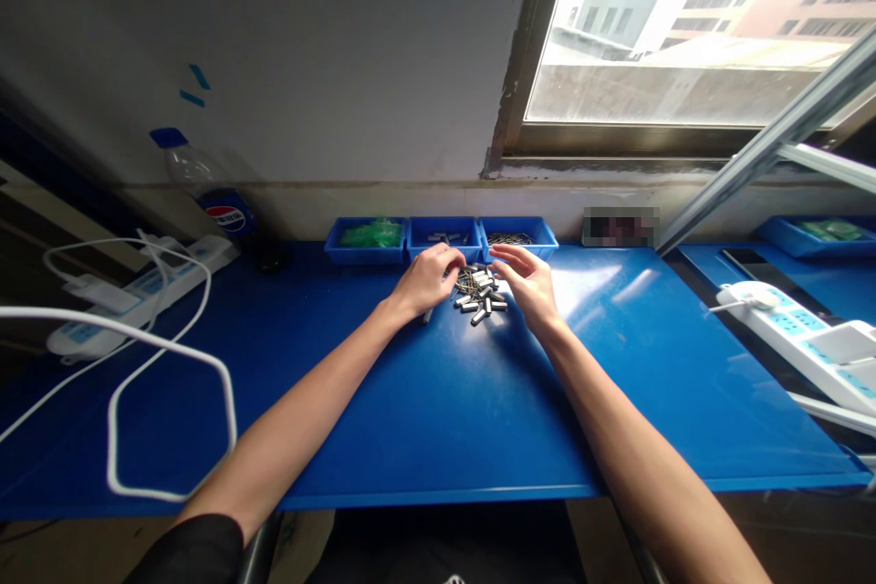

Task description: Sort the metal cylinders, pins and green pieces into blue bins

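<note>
A pile of small metal parts point(480, 292), with short silvery cylinders and thin brass-coloured pieces, lies on the blue table point(438, 420). At its left edge is my left hand point(430, 278), its fingers curled down; what they hold, if anything, is hidden. A dark-grey piece shows just under this hand. On the pile's right side my right hand point(528, 283) has its fingers apart, with nothing visible between them. Behind the pile stand three blue bins: the left bin point(365, 259) holds green bags, the middle bin point(411, 242) a few metal pieces, the right bin point(540, 253) thin brass-coloured pieces.
A cola bottle point(225, 205) stands at the back left beside a power strip point(147, 301) and looping white cables point(229, 383). Another power strip point(794, 324), a phone point(773, 278) and a blue bin point(787, 237) are at the right. Metal bars rise before the window.
</note>
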A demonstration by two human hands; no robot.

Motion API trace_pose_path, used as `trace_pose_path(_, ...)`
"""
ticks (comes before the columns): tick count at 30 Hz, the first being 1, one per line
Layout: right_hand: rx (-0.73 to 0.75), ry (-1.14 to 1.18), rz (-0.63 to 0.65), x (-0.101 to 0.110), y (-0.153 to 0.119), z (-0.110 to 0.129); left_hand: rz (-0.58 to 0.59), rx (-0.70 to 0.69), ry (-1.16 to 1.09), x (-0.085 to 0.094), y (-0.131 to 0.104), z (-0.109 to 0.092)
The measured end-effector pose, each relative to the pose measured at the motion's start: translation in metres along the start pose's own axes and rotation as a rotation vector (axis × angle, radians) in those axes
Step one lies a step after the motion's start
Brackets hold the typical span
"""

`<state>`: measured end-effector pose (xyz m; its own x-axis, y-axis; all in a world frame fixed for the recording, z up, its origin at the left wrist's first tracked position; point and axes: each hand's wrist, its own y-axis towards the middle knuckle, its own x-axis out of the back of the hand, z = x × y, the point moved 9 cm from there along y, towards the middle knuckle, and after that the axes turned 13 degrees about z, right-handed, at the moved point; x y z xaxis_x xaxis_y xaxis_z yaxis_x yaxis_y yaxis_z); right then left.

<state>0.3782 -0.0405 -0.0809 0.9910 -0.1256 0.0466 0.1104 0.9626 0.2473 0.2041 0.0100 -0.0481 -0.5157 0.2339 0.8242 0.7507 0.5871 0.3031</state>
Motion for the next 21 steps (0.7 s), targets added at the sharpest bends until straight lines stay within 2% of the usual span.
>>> trace_pose_path(4, -0.036, -0.02, 0.023, -0.002, -0.001, 0.0, -0.109, 0.035, -0.238, 0.013, -0.001, 0.001)
trace_pose_path(10, -0.079, 0.038, 0.154, -0.016, -0.002, -0.001, -0.116, 0.08, -0.492, 0.008, 0.0, 0.007)
trace_pose_path(17, -0.103, 0.116, 0.179, -0.018, -0.001, -0.011, -0.083, 0.076, -0.478, 0.003, 0.0, 0.005)
trace_pose_path(19, -0.104, 0.093, 0.149, -0.015, 0.0, -0.011, -0.066, 0.073, -0.397, 0.002, 0.0, 0.006)
trace_pose_path(21, -0.081, 0.065, 0.064, -0.007, 0.0, -0.009, -0.026, 0.067, -0.262, -0.002, 0.001, 0.007)
